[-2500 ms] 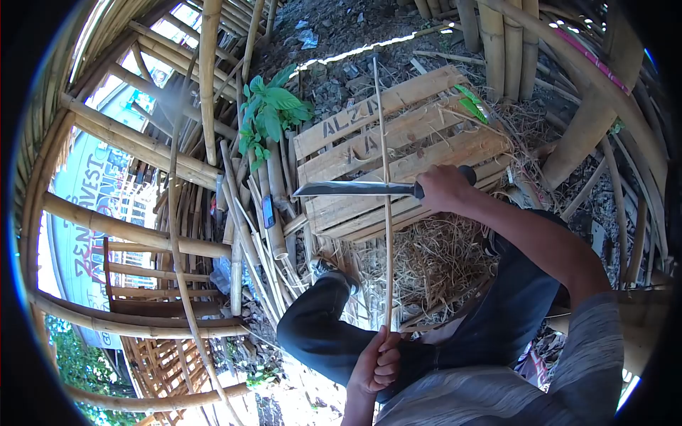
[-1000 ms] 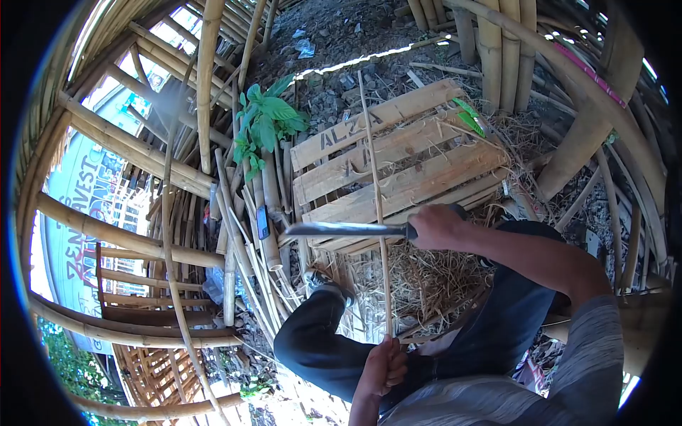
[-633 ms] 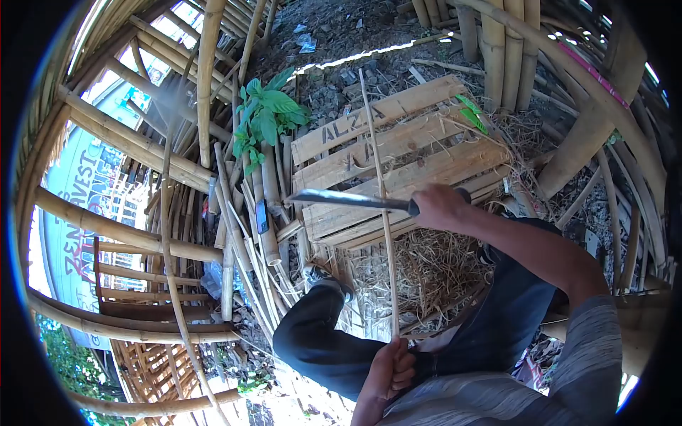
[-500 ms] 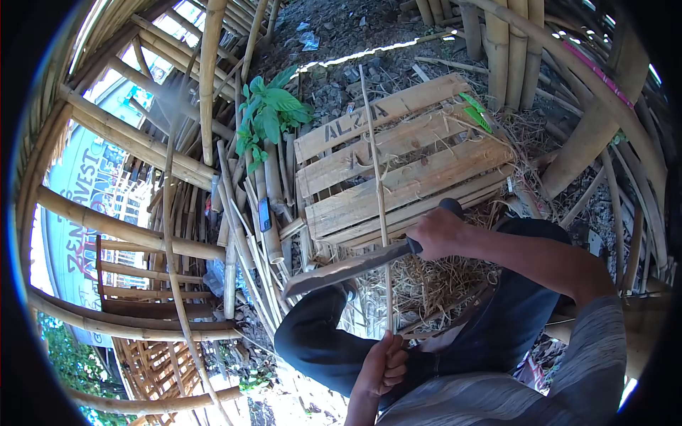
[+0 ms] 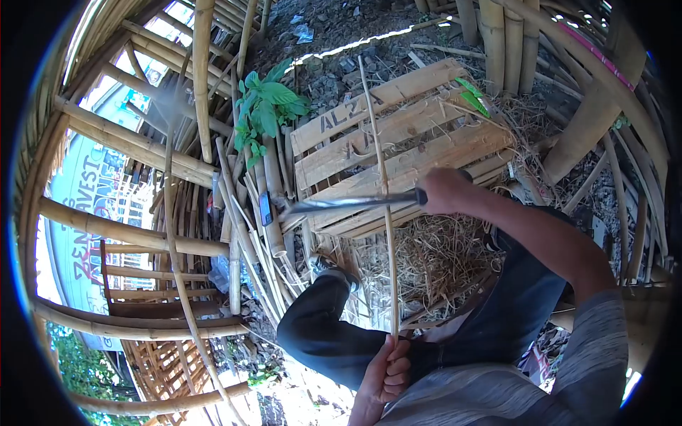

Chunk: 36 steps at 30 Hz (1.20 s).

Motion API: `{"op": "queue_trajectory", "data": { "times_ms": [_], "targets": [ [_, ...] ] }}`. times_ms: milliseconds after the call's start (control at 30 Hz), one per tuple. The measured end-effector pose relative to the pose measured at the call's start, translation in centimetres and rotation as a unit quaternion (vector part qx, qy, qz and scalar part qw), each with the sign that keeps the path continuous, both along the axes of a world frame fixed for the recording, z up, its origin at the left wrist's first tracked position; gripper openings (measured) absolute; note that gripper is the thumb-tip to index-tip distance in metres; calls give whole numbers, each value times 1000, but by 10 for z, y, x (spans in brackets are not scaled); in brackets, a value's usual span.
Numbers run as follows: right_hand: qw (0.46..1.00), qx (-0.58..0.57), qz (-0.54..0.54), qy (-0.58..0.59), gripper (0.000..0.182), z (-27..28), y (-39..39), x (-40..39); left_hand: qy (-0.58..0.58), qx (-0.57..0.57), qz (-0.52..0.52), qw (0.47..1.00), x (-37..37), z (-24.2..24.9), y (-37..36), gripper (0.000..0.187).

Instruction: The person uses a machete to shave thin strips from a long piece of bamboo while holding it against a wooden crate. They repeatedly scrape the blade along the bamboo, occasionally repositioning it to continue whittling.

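Note:
My right hand [image 5: 446, 192] is closed round the dark handle of a machete [image 5: 348, 204], its long blade pointing left across the strip. In my left hand [image 5: 387, 370], near my lap, the lower end of a thin bamboo strip [image 5: 379, 160] is gripped. The strip runs away from me, over a slatted wooden crate [image 5: 426, 165] with dark lettering. The blade overlaps the strip at the crate's near side. Shavings [image 5: 433, 259] lie in a heap between my legs, below the crate.
Bamboo poles and rails [image 5: 135, 226] frame the left side. A phone [image 5: 266, 209] rests among cut bamboo pieces there, by a leafy green plant [image 5: 270, 103]. A bright green object [image 5: 472, 97] is on the crate's right end. Thick bamboo posts [image 5: 510, 50] stand at the back right.
The machete and my right hand have moved away from me along the strip, up to the crate's near edge. My left hand keeps its hold on the strip's lower end.

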State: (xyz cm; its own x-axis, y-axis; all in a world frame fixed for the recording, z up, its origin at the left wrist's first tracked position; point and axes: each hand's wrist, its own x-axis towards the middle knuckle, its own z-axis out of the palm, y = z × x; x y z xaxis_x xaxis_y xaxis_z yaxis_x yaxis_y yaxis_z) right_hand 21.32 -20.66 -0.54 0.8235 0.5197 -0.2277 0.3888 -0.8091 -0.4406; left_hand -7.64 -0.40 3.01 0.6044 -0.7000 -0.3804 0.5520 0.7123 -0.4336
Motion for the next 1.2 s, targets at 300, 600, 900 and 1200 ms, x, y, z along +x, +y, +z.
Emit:
{"op": "queue_trajectory", "data": {
  "times_ms": [300,600,900,1200],
  "targets": [
    [983,56,109,-136,18,-1,6,-29,-21,-60,18,998,21,4,2,38],
    [978,-3,-160,-135,22,-12,-47,42,24,-46,-23,998,-28,5,23,37],
    [986,62,87,-127,20,-4,4,-45,-78,271,-154,947,39,-14,11,38],
    [995,-27,-48,-86,21,-12,-10,21,-8,458,-231,858,4,3,10,38]
  ]
}}
